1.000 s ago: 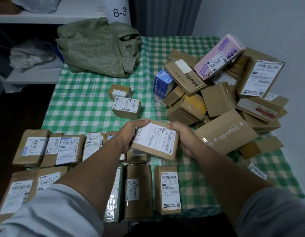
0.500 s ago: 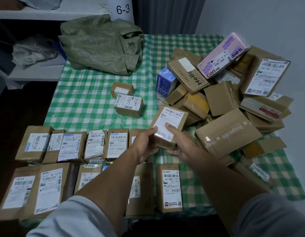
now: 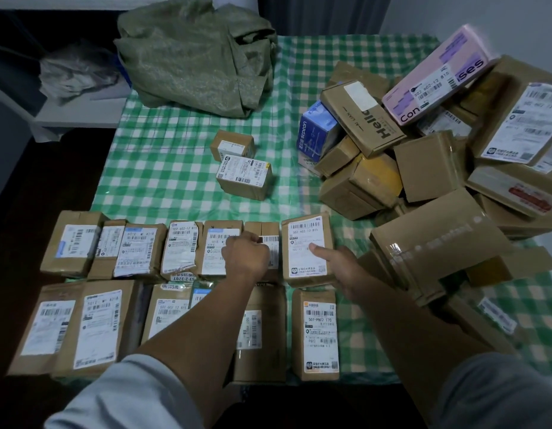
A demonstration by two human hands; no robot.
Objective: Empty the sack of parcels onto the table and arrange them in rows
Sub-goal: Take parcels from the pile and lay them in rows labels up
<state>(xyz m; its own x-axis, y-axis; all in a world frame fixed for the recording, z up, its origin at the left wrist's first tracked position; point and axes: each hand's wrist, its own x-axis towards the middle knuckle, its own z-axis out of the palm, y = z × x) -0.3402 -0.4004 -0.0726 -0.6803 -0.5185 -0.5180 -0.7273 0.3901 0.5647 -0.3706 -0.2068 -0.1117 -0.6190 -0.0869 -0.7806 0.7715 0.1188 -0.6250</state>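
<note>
The checked table [image 3: 175, 168] carries a pile of parcels [image 3: 438, 168] at right, cut by the frame, and the crumpled sack [image 3: 194, 54] far left. Two near rows [image 3: 135, 252] lie partly under forearms. The right hand [image 3: 339, 267] grips the end parcel [image 3: 302, 236], thumb on label, fingers hidden; the left hand [image 3: 245, 258] is fisted beside it, contents unclear.

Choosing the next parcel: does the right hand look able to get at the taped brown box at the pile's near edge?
Probably yes: the taped box lies uncovered beside the right hand, nothing between them, once it releases the labelled parcel.
</note>
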